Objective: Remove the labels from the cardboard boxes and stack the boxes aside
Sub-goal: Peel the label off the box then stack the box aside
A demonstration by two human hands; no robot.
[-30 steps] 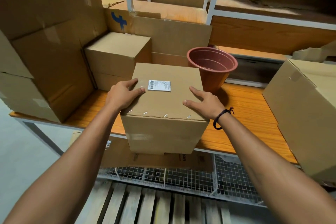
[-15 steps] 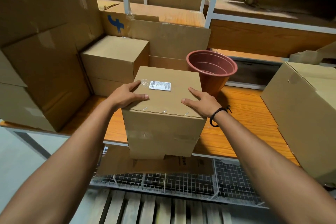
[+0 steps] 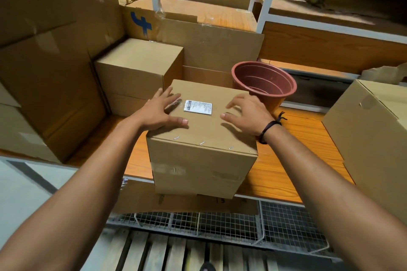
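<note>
Your box [image 3: 204, 130] sits at the front edge of the orange shelf [image 3: 293, 160], its near face overhanging the lip slightly. The white label [image 3: 198, 107] is still stuck flat on the top panel, roughly central, with a patch of clear tape at its left end.

Your left hand [image 3: 161, 110] lies palm down on the top panel, just left of the label, fingers spread and open, thumb stretched toward the centre. It appears to be steadying the box. Your right hand [image 3: 246, 112] is at the right of the label, fingers loosely curled and apart, pinching nothing; whether the fingertips touch the cardboard cannot be told, as they are blurred.

Assessment: the step in hand is the label removal on this box, and it has not begun; no corner is lifted.

The next move calls for a fingernail under one label edge, most likely the right one, while your left hand presses down. Expect the tape to resist.

Note the brown pot [image 3: 264, 81] just behind your right hand, and the smaller box [image 3: 136, 66] behind your left
</note>
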